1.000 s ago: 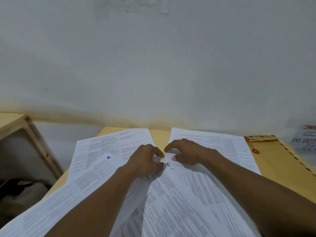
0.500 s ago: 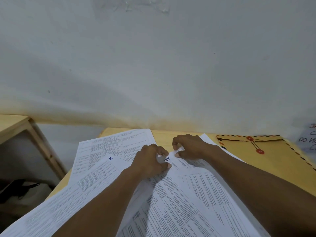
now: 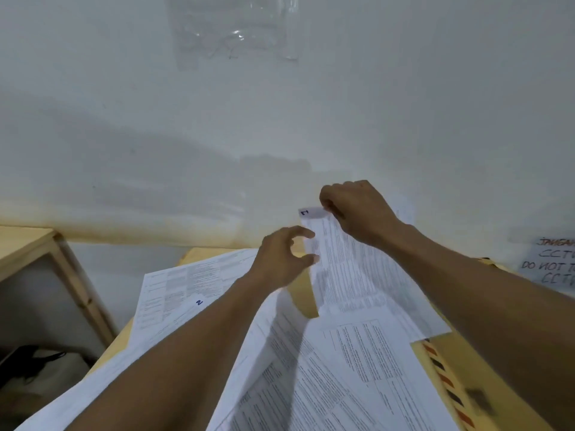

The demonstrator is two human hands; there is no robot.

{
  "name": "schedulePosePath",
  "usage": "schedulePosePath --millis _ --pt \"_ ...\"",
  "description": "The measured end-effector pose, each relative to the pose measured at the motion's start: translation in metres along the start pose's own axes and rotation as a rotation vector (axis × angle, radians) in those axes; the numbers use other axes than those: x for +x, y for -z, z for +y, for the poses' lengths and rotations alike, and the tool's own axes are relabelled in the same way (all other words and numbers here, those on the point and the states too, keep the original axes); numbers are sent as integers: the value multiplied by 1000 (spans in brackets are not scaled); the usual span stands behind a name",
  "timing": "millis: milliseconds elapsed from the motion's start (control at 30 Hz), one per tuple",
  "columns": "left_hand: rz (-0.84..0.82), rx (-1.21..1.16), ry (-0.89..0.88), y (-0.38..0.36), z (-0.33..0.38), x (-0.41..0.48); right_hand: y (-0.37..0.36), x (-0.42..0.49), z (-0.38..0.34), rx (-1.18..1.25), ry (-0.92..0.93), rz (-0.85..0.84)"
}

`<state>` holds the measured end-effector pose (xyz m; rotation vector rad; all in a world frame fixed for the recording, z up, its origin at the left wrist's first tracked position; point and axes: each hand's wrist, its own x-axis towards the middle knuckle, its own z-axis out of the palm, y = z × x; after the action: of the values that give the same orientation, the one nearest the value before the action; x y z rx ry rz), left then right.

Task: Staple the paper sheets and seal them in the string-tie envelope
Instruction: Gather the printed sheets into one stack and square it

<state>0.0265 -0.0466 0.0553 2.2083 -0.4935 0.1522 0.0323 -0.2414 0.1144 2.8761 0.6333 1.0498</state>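
Paper sheet (image 3: 351, 275) marked 1: top edge pinched by right hand (image 3: 357, 209), sheet trailing below; left hand (image 3: 280, 259), thumb and forefinger spread, beside its left edge.

The lifted sheet (image 3: 357, 275) is white with dense grey print in columns and a dark blue numeral at its corner; the flat sheets (image 3: 342, 384) match it, one marked with a blue 2. The envelope (image 3: 485, 368) is manila yellow-brown, edged with slanted stripes of red and what looks like black, though blurred. The table (image 3: 300, 293) is pale yellow wood, the wall (image 3: 124, 150) grey-white with a yellowish stain along its foot, the note (image 3: 550, 262) white with black handwriting.
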Motion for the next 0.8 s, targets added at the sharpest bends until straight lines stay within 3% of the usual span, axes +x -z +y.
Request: schedulePosePath --millis 300,500,633,800 --pt "344 -76 -218 88 107 1 139 33 -25 448 -169 264" --pt "417 -44 -264 145 133 -45 177 28 -65 673 -306 348" --pt "272 39 -192 180 108 -88 170 17 -105 884 -404 161" --pt "68 35 -5 197 36 -156 112 -12 -167 1071 -469 -270"
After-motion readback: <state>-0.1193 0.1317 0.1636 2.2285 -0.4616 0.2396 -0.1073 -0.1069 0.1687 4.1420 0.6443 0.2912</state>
